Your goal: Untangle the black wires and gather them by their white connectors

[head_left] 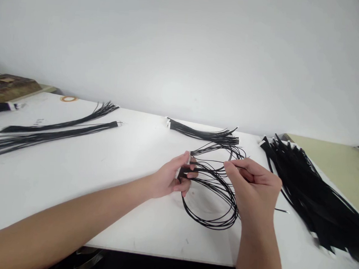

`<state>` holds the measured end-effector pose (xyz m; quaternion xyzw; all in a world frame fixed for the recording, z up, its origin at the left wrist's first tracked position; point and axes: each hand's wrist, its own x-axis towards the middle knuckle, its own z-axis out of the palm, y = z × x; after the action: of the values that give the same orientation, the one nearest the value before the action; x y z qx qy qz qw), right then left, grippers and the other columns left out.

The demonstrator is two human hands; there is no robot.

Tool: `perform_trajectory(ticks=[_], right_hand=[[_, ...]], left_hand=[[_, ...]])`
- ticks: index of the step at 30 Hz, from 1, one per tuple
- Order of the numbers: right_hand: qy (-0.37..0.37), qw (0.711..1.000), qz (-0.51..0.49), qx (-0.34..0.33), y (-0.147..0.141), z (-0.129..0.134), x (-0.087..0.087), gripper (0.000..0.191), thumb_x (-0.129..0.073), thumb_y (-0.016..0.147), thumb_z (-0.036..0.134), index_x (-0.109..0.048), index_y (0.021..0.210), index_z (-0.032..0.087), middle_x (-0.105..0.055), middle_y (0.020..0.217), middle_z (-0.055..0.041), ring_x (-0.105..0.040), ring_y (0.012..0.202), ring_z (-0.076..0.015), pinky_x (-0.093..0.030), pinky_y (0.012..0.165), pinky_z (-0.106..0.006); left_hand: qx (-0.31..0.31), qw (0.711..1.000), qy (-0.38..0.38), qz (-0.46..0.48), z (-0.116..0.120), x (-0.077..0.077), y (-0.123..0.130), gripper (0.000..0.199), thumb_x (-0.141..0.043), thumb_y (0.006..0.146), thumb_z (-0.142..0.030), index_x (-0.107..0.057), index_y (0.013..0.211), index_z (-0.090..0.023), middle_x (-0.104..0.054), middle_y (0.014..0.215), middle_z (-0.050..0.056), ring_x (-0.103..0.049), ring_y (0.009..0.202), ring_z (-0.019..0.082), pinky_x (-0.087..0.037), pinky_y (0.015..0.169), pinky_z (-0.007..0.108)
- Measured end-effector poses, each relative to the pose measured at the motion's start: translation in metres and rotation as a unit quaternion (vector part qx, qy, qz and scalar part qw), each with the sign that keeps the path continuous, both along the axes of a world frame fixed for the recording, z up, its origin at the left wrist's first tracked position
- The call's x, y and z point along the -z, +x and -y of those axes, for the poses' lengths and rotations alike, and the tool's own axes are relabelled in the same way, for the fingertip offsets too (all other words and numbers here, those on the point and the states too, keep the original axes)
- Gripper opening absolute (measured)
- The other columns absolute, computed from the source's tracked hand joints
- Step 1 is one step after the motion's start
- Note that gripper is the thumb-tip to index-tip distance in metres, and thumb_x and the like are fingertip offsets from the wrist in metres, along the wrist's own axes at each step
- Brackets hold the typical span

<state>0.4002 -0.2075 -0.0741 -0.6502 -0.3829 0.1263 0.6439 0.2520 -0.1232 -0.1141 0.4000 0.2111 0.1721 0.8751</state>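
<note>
Harness [216,226] is held over tabletop [115,216] | connector [178,173] is gripped by curled fingers of left hand [167,176] | one wire [211,161] is pinched by fingers of right hand [255,187] | progress judged partway: many wires [234,206] are looped from connector; one loose end [287,212] is left

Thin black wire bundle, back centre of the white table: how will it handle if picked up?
Thin black wire bundle probably sags: similar thin black wires looped in front of it curve readily. Likely to splay too, as its strands spread apart toward the right.
</note>
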Motion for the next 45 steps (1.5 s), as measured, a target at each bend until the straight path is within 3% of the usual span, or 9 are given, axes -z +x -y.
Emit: perform_trajectory(ticks=[15,24,28,32,35,40,45], right_hand=[[0.008,0.999,0.009,-0.041,0.0,0.001,-0.003,0.008,-0.067,0.068,0.025,-0.066,0.064,0.018,-0.034,0.048,0.0055,-0.029,0.048,-0.0071,-0.026,0.044,-0.023],[0.004,0.989,0.133,-0.06,0.004,-0.002,0.002,0.012,-0.062,0.077,0.029,-0.069,0.076,0.019,-0.053,0.058,0.0019,-0.04,0.051,-0.008,-0.034,0.046,-0.022],[0.001,0.966,0.251,-0.063,0.008,-0.004,0.008,0.013,-0.058,0.08,0.027,-0.068,0.075,0.02,-0.057,0.062,0.0004,-0.044,0.052,-0.009,-0.036,0.045,-0.022],[0.007,0.909,0.416,0.019,0.01,-0.006,0.016,0.011,-0.059,0.081,0.025,-0.069,0.082,0.022,-0.065,0.068,-0.0004,-0.054,0.063,-0.0122,-0.038,0.052,-0.023],[0.03,0.879,0.476,0.024,0.01,-0.008,0.02,0.009,-0.061,0.081,0.026,-0.069,0.082,0.022,-0.069,0.073,-0.0007,-0.058,0.07,-0.0142,-0.041,0.062,-0.026],[0.03,0.864,0.501,-0.037,0.01,-0.009,0.021,0.009,-0.06,0.083,0.026,-0.068,0.079,0.022,-0.068,0.073,-0.0001,-0.058,0.071,-0.0142,-0.038,0.068,-0.028],[0.031,0.875,0.474,-0.089,0.012,-0.009,0.019,0.01,-0.059,0.084,0.024,-0.066,0.079,0.022,-0.066,0.072,0.0006,-0.056,0.069,-0.0127,-0.037,0.068,-0.028]], left_hand=[[-0.008,1.0,0.011,-0.018,0.001,-0.003,0.0,0.04,-0.033,0.087,-0.059,-0.04,0.079,-0.02,-0.037,0.061,-0.007,-0.027,0.03,0.002,-0.043,0.043,0.024],[-0.007,1.0,0.01,-0.02,0.002,-0.004,0.0,0.041,-0.033,0.087,-0.061,-0.038,0.079,-0.021,-0.036,0.061,-0.008,-0.026,0.03,0.002,-0.041,0.042,0.023],[-0.009,1.0,0.0,-0.024,0.002,-0.005,0.0,0.04,-0.033,0.086,-0.061,-0.038,0.081,-0.021,-0.037,0.062,-0.008,-0.026,0.03,0.002,-0.041,0.043,0.024],[-0.014,0.999,0.011,-0.038,0.003,-0.006,0.001,0.04,-0.036,0.086,-0.06,-0.038,0.081,-0.021,-0.036,0.062,-0.008,-0.025,0.031,0.001,-0.042,0.043,0.024],[-0.008,0.999,0.027,-0.038,0.004,-0.006,0.002,0.04,-0.037,0.086,-0.059,-0.038,0.079,-0.02,-0.037,0.061,-0.008,-0.026,0.031,0.001,-0.043,0.043,0.023],[0.01,0.999,0.032,-0.037,0.004,-0.004,0.001,0.04,-0.038,0.085,-0.06,-0.04,0.083,-0.02,-0.037,0.06,-0.008,-0.028,0.031,0.002,-0.044,0.043,0.024],[0.042,0.998,0.035,-0.031,0.002,-0.002,0.0,0.04,-0.036,0.086,-0.059,-0.041,0.083,-0.02,-0.037,0.061,-0.008,-0.029,0.031,0.001,-0.044,0.043,0.024]])
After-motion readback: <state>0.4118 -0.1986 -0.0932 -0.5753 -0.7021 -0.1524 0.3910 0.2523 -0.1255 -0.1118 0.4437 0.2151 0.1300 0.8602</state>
